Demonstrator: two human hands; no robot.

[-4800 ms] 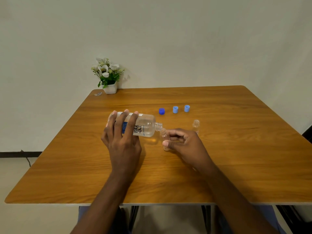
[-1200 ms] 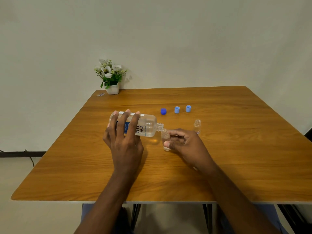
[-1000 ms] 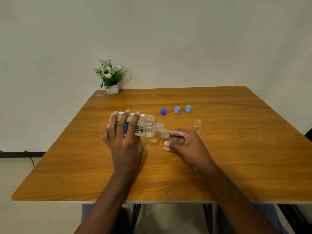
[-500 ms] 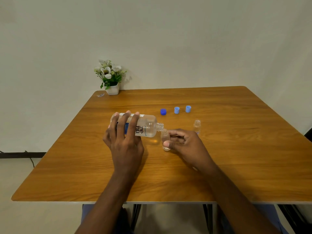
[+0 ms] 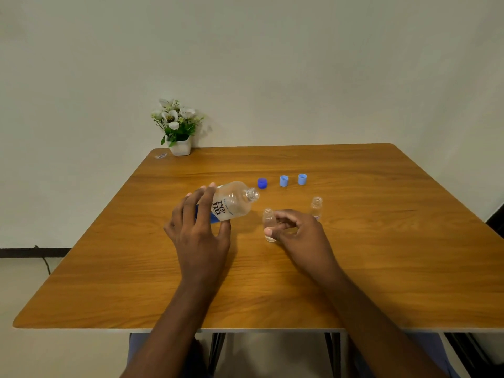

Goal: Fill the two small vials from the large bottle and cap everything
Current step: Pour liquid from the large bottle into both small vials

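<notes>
L hand [image 5: 199, 230] is wrapped around the large bottle [image 5: 231, 201], fingers curled over its labelled body and thumb underneath, holding it tilted w/ the open neck raised and pointing toward the far right corner of the table [image 5: 381, 255]; the neck is clear of the vial mouth, not touching it. Bottle is clear plastic w/ a blue-and-white label, no cap on. R hand [image 5: 298, 233] pinches vial 1 [image 5: 269, 225] betw. thumb and fingers, thumb on the near side low down, vial upright on the table approx. mid-surface, uncapped; liquid level inside can't be made out. Vial 2 [image 5: 316, 207] stands upright just beyond the R hand, toward the right edge, uncapped, apart from the hand. Further back, 3 caps sit in a row parallel to the far edge: dark blue cap [image 5: 262, 183] just beyond the bottle's neck, then light blue cap A [image 5: 284, 181], then light blue cap B [image 5: 302, 179], all apart from each other. At the far left corner a small white pot of white flowers [image 5: 177, 126] stands, w/ a small clear scrap [image 5: 161, 156] beside it at the very corner.
</notes>
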